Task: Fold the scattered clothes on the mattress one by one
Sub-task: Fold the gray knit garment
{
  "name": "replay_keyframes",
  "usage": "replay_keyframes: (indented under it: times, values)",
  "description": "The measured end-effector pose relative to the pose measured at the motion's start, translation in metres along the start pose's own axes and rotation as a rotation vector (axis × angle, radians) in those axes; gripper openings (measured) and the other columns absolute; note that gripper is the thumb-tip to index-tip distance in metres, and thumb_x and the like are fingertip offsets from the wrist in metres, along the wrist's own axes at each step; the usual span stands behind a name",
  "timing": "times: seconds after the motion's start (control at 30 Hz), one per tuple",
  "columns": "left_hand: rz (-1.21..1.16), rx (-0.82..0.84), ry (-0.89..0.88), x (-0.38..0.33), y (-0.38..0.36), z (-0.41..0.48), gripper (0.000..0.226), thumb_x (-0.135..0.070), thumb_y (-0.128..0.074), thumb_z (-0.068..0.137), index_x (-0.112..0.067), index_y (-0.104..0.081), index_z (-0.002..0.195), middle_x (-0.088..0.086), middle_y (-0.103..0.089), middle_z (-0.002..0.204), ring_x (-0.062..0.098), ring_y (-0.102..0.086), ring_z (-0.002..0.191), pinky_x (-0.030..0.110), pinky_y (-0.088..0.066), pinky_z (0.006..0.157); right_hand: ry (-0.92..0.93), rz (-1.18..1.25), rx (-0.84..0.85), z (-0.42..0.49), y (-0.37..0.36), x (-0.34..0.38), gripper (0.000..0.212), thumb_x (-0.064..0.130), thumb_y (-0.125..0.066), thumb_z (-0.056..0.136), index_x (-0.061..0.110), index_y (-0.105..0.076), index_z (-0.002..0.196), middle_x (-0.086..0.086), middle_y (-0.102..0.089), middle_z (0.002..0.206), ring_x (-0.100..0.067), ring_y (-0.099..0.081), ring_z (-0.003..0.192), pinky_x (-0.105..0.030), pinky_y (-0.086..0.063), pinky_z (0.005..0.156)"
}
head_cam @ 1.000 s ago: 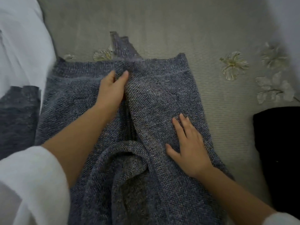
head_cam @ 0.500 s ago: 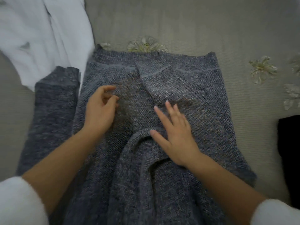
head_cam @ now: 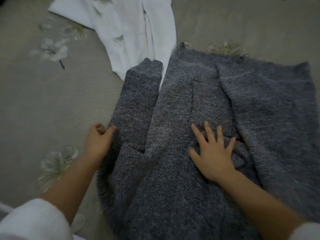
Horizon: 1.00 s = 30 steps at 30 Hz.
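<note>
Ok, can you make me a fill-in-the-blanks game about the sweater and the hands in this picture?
1. The right hand lies flat on the ____ knitted sweater.
2. The left hand touches the outer edge of the sweater's ____.
3. Above that, a ____ garment lies on the mattress.
4. The mattress cover is printed with pale ____.

Missing words: grey; sleeve; white; flowers

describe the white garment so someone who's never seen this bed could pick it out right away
On the floral grey mattress, look past the blue-grey knit sweater under both hands. The white garment lies crumpled at the top, its lower edge tucked behind the sweater's sleeve cuff. It is the only smooth white cloth there.
</note>
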State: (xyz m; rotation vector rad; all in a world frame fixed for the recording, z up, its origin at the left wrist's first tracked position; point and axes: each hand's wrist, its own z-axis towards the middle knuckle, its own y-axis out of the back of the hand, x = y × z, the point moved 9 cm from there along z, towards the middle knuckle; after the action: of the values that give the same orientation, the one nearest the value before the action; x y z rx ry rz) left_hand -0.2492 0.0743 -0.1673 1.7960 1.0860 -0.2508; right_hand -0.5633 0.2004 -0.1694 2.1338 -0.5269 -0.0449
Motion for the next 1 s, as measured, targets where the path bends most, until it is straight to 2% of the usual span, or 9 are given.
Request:
replay_keyframes:
  times: [0.17,0.37,0.47,0.63,0.73,0.83,0.87,0.93,1.0]
  values:
    - [-0.126,0.152,-0.134,-0.015,-0.006,-0.01,0.024,-0.028,-0.067,0.087,-0.012,-0.068,0.105,-0.003,-0.07,0.092,0.01,-0.066,0.082,0.024,-0.053,0.074,-0.027,-0.194,0.095,-0.001,-0.029,0.009,0.082,0.072,-0.02,0.088,0.039,0.033,0.141,-0.012,0.037,0.151,-0.044,0.03,0.138,-0.072,0.009,0.105]
    - [-0.596,-0.303,0.035,0.02,0.081,-0.002,0.033,-0.039,-0.06,0.081,-0.02,-0.066,0.107,0.003,-0.069,0.106,0.021,-0.065,0.1,0.039,-0.054,0.088,-0.087,-0.258,0.233,0.003,-0.025,0.019,0.087,0.07,-0.025,0.089,0.034,0.034,0.142,-0.017,0.035,0.151,-0.049,0.025,0.138,-0.076,0.0,0.104]
    - [-0.718,-0.527,0.059,0.035,0.132,-0.009,0.025,-0.035,-0.057,0.081,-0.022,-0.065,0.101,-0.002,-0.068,0.102,0.015,-0.066,0.1,0.03,-0.055,0.081,-0.088,-0.282,0.259,0.004,-0.025,0.018,0.088,0.072,-0.025,0.088,0.034,0.035,0.141,-0.017,0.035,0.151,-0.049,0.023,0.139,-0.076,-0.002,0.104]
    - [-0.643,-0.628,-0.151,-0.009,0.145,-0.058,0.014,-0.035,-0.059,0.086,-0.024,-0.063,0.094,-0.015,-0.063,0.085,-0.009,-0.059,0.073,0.016,-0.049,0.067,-0.068,-0.291,0.274,0.004,-0.022,0.017,0.089,0.073,-0.026,0.088,0.035,0.034,0.142,-0.017,0.033,0.152,-0.048,0.019,0.14,-0.075,-0.005,0.105]
    - [-0.474,-0.5,-0.36,-0.056,0.116,-0.101,0.011,-0.032,-0.06,0.088,-0.028,-0.057,0.078,-0.015,-0.057,0.076,-0.008,-0.053,0.065,0.016,-0.045,0.062,-0.04,-0.253,0.284,0.002,-0.019,0.015,0.09,0.076,-0.031,0.086,0.04,0.029,0.143,-0.013,0.03,0.155,-0.045,0.015,0.143,-0.072,-0.007,0.108]
    - [-0.297,-0.271,-0.56,-0.09,0.063,-0.143,0.009,-0.028,-0.062,0.087,-0.022,-0.057,0.084,-0.012,-0.054,0.068,-0.003,-0.046,0.059,0.015,-0.038,0.056,-0.008,-0.093,0.244,0.001,-0.004,0.005,0.082,0.077,-0.039,0.082,0.051,0.002,0.147,0.001,0.011,0.161,-0.035,0.0,0.146,-0.063,-0.011,0.11]
    - [-0.242,-0.192,-0.615,-0.097,0.043,-0.158,0.011,-0.03,-0.062,0.087,-0.022,-0.06,0.093,-0.015,-0.059,0.077,-0.007,-0.05,0.066,0.01,-0.039,0.061,-0.008,0.032,0.224,0.001,0.003,-0.002,0.075,0.075,-0.042,0.082,0.053,-0.012,0.146,0.005,-0.002,0.161,-0.031,-0.009,0.146,-0.06,-0.013,0.111]
    - [-0.128,-0.023,-0.754,-0.103,0.0,-0.187,0.034,-0.036,-0.061,0.087,-0.018,-0.061,0.116,-0.011,-0.061,0.122,-0.004,-0.054,0.11,0.01,-0.04,0.092,-0.019,0.428,0.135,-0.001,0.022,-0.02,0.058,0.064,-0.051,0.085,0.044,-0.041,0.139,0.007,-0.033,0.152,-0.023,-0.03,0.14,-0.051,-0.021,0.115]
    - [0.011,0.206,-0.915,-0.103,-0.045,-0.215,0.032,-0.038,-0.056,0.089,-0.016,-0.058,0.112,-0.011,-0.038,0.148,0.001,-0.027,0.139,0.016,-0.023,0.111,-0.048,0.788,-0.035,-0.008,0.044,-0.04,0.03,0.039,-0.056,0.091,0.029,-0.064,0.118,0.006,-0.06,0.129,-0.016,-0.052,0.122,-0.035,-0.036,0.109]
